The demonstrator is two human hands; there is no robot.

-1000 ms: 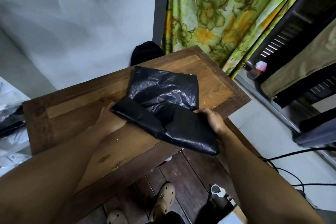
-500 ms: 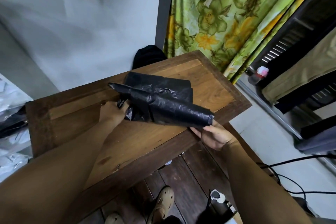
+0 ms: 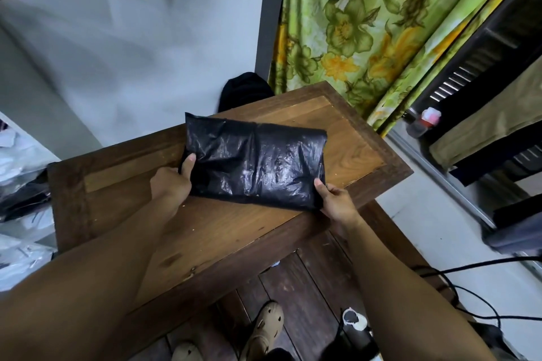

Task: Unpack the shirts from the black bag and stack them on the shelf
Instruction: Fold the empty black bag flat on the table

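– Wooden boards cover the floor, and on them stands a square brown wooden table (image 3: 234,243) with a darker border. What lies on it?
– A crinkled, glossy black plastic bag (image 3: 258,161), folded into a flat rectangle over the table's far half. Its far left corner reaches past the table's back edge.
– And the hands?
– The left hand (image 3: 173,184) pinches the bag's left edge, thumb on top and the other fingers tucked under (how they lie, I cannot tell). The right hand (image 3: 337,202) pinches the bag's near right corner, close to the table's right edge, with the thumb pressed on the plastic and the remaining fingers hidden beneath.
– Anything around the table?
– A green-and-yellow flowered curtain (image 3: 366,23) hangs behind its far right corner, and beige perforated shoes (image 3: 265,328) stand on the floor below its near edge.
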